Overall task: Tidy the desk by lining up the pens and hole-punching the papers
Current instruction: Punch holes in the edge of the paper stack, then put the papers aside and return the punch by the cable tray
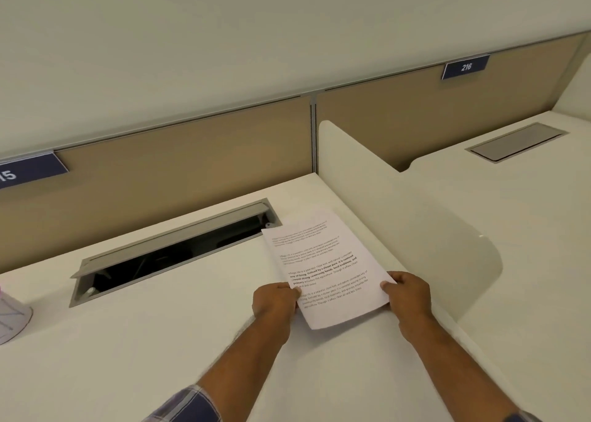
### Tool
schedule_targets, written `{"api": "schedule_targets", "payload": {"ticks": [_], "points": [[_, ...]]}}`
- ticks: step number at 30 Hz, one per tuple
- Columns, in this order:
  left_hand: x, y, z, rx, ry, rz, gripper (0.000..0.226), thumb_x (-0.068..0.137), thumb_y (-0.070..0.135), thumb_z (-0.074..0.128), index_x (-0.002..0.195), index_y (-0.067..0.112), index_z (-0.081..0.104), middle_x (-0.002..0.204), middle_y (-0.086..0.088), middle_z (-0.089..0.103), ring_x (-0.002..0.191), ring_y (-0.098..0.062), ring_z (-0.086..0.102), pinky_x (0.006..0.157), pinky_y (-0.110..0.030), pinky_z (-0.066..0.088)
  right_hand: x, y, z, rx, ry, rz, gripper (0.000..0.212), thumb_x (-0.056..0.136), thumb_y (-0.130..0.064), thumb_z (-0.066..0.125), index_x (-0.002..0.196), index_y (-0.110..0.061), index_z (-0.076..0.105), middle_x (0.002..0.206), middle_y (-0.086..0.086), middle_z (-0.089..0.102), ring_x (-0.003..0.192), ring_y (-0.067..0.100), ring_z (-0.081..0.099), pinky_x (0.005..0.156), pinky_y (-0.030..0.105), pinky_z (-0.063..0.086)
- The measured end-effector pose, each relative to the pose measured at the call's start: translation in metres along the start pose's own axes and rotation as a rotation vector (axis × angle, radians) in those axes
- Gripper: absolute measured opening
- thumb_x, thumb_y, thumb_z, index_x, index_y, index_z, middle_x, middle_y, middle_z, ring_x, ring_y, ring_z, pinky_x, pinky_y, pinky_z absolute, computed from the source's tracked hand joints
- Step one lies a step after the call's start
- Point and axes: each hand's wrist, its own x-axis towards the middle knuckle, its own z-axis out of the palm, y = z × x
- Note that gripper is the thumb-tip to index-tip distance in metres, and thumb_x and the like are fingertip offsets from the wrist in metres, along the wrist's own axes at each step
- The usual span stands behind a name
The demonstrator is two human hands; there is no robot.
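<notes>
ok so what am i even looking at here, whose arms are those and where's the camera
There is no machine here. The arms belong to a person, and the single picture comes from a wide-angle camera worn on their head, looking forward and down, so you see roughly what they see.

The left hand and right hand each grip a side edge of the printed papers, near the bottom. The sheets look tilted up off the white desk; whether the bottom edge touches it, I cannot tell.

In the desk is an open cable hatch with its lid raised. At the far left edge a pale object is only partly visible. A white divider separates this desk from the next one, and the back panel carries a sign reading 216. No pens or hole punch show.
</notes>
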Motion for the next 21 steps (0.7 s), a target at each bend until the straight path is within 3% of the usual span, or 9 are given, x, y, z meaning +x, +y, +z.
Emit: {"api": "schedule_targets", "payload": {"ticks": [4, 6, 10, 14, 17, 19, 21], "points": [[0.005, -0.009, 0.010, 0.050, 0.024, 0.007, 0.017, 0.080, -0.002, 0.077, 0.069, 0.009, 0.072, 0.079, -0.011, 0.075, 0.071, -0.030, 0.072, 0.072, -0.035, 0.061, 0.012, -0.001, -0.003, -0.062, 0.014, 0.002, 0.031, 0.082, 0.011, 0.058, 0.072, -0.017, 0.065, 0.086, 0.010, 0.070, 0.089, 0.038, 0.069, 0.079, 0.057, 0.058], [0.007, -0.011, 0.013, 0.061, 0.036, 0.013, 0.021, 0.078, -0.001, 0.078, 0.067, 0.012, 0.067, 0.078, -0.010, 0.073, 0.076, -0.033, 0.073, 0.079, -0.040, 0.062, 0.015, -0.001, -0.003, -0.084, 0.031, -0.008, 0.029, 0.081, 0.012, 0.056, 0.074, -0.016, 0.064, 0.085, 0.008, 0.068, 0.089, 0.039, 0.069, 0.077, 0.058, 0.058], [0.010, -0.012, 0.015, 0.084, 0.073, 0.027, 0.028, 0.076, -0.003, 0.079, 0.061, 0.014, 0.063, 0.068, -0.005, 0.069, 0.073, -0.033, 0.074, 0.081, -0.046, 0.062, 0.017, 0.001, 0.001, -0.159, 0.085, -0.047, 0.024, 0.079, 0.009, 0.056, 0.094, -0.008, 0.066, 0.097, 0.013, 0.069, 0.091, 0.037, 0.067, 0.080, 0.055, 0.058], [0.012, -0.016, 0.015, 0.137, 0.088, 0.059, 0.030, 0.076, -0.001, 0.079, 0.058, 0.016, 0.062, 0.062, -0.001, 0.068, 0.065, -0.029, 0.072, 0.077, -0.044, 0.063, 0.013, 0.004, 0.005, -0.282, 0.116, -0.095, 0.033, 0.080, 0.000, 0.062, 0.113, -0.003, 0.064, 0.112, 0.017, 0.069, 0.097, 0.037, 0.066, 0.089, 0.047, 0.055], [0.010, -0.018, 0.015, 0.218, 0.067, 0.110, 0.024, 0.076, 0.006, 0.079, 0.060, 0.015, 0.063, 0.071, -0.003, 0.072, 0.071, -0.027, 0.073, 0.072, -0.037, 0.063, 0.005, 0.005, 0.007, -0.471, 0.124, -0.152, 0.049, 0.081, -0.012, 0.066, 0.129, -0.004, 0.056, 0.124, 0.019, 0.062, 0.113, 0.037, 0.059, 0.096, 0.044, 0.050], [0.005, -0.020, 0.014, 0.268, 0.062, 0.139, 0.024, 0.077, 0.013, 0.079, 0.063, 0.018, 0.060, 0.074, 0.000, 0.070, 0.069, -0.021, 0.069, 0.062, -0.028, 0.055, -0.004, 0.006, 0.008, -0.689, 0.160, -0.233, 0.055, 0.081, -0.019, 0.068, 0.131, -0.005, 0.052, 0.123, 0.018, 0.059, 0.113, 0.039, 0.054, 0.091, 0.045, 0.048], [0.002, -0.024, 0.010, 0.297, 0.059, 0.161, 0.028, 0.078, 0.019, 0.080, 0.070, 0.022, 0.053, 0.081, 0.003, 0.067, 0.076, -0.020, 0.065, 0.064, -0.026, 0.047, -0.012, 0.009, 0.008, -0.843, 0.203, -0.300, 0.056, 0.081, -0.024, 0.068, 0.131, -0.006, 0.051, 0.122, 0.016, 0.058, 0.111, 0.038, 0.051, 0.087, 0.044, 0.045]]}}
